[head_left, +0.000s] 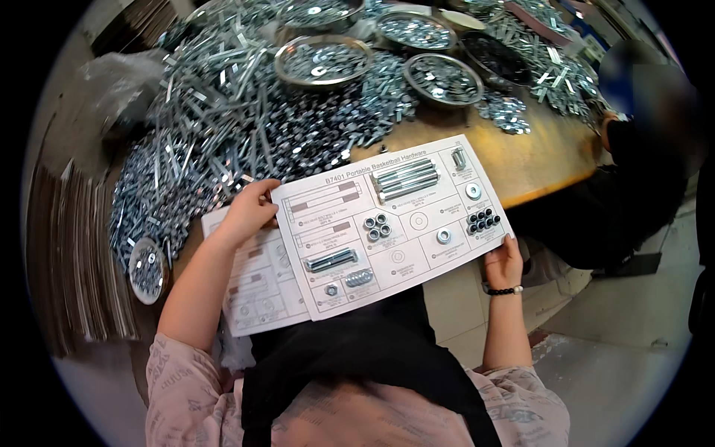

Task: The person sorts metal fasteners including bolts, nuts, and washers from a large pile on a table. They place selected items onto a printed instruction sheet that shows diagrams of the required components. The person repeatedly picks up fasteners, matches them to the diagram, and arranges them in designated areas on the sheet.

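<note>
So I've got the printed hardware sorting card (395,223) held at both ends, half over the bench (536,160) edge: left hand (246,212) pinched on its top-left corner, right hand (504,262) clamped on the lower-right edge. It's carrying long bolts (406,179), hex nuts (377,226), black nuts (482,220) and washers (360,279), so I'd keep it dead level and move slowly or they'll roll off their printed boxes.

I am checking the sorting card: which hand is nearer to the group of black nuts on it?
Right. The right hand holds the card's edge just below the black nuts; the left hand grips the opposite, far edge.
</note>
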`<state>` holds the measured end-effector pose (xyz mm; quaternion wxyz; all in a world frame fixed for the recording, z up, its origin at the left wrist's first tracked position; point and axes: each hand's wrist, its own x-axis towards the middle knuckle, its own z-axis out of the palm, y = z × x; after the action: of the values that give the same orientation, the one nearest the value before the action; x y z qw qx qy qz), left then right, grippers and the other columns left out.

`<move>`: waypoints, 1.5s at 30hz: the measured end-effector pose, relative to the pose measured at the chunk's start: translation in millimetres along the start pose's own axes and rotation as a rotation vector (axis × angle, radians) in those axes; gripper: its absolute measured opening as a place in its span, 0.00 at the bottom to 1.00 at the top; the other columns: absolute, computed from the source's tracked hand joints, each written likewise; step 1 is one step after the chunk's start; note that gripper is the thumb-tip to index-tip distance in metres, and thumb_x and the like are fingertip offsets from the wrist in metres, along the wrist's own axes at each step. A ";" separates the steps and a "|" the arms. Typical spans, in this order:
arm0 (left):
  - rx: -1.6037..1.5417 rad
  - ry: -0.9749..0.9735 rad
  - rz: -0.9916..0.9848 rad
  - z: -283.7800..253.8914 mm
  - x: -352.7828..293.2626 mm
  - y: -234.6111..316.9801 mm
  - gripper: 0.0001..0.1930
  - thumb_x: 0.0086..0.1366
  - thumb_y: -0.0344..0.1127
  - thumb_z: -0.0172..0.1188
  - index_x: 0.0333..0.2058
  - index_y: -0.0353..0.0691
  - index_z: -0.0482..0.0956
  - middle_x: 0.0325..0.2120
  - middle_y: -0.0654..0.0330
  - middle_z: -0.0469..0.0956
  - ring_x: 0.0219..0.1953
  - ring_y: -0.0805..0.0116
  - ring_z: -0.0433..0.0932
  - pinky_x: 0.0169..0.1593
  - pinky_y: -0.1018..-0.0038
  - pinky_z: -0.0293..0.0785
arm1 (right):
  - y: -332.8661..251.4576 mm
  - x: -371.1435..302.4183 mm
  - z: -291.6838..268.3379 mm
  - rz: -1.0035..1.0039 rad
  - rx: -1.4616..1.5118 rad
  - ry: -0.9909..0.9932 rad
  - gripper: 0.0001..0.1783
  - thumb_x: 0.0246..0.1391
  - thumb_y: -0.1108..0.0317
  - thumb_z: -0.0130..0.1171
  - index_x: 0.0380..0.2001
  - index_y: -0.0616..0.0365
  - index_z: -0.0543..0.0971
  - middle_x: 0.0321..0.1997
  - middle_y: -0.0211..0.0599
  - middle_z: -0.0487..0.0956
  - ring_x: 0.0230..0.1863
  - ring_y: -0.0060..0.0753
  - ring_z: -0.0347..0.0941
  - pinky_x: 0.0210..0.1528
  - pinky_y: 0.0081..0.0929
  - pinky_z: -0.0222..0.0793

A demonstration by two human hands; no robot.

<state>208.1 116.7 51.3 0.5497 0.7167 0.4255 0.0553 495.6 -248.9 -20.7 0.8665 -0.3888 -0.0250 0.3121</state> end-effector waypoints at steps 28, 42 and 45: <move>-0.432 -0.313 -0.060 196.5 104.2 125.9 0.31 0.53 0.21 0.49 0.58 0.34 0.53 0.48 0.54 0.64 0.45 0.66 0.69 0.46 0.76 0.69 | -115.0 138.8 -129.9 -0.411 0.068 0.506 0.36 0.60 0.44 0.25 0.58 0.64 0.57 0.62 0.44 0.58 0.62 0.49 0.54 0.61 0.43 0.50; 0.108 -0.290 0.605 96.2 16.7 68.6 0.18 0.56 0.28 0.50 0.47 0.36 0.69 0.43 0.53 0.68 0.46 0.62 0.71 0.49 0.72 0.69 | -51.9 96.3 47.0 -0.756 -0.676 0.352 0.13 0.54 0.69 0.49 0.44 0.58 0.71 0.35 0.30 0.73 0.31 0.15 0.63 0.30 0.17 0.62; 0.282 -0.179 0.582 55.1 2.1 41.3 0.17 0.56 0.25 0.51 0.47 0.36 0.70 0.42 0.54 0.69 0.44 0.64 0.72 0.48 0.73 0.70 | -10.5 109.0 117.4 -0.675 -1.026 -0.126 0.11 0.49 0.74 0.55 0.39 0.59 0.74 0.35 0.31 0.74 0.27 0.19 0.65 0.29 0.18 0.63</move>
<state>262.2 75.8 63.5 0.4415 0.8792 0.1565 0.0872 555.1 -115.9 46.6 0.6169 -0.7074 -0.3448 -0.0087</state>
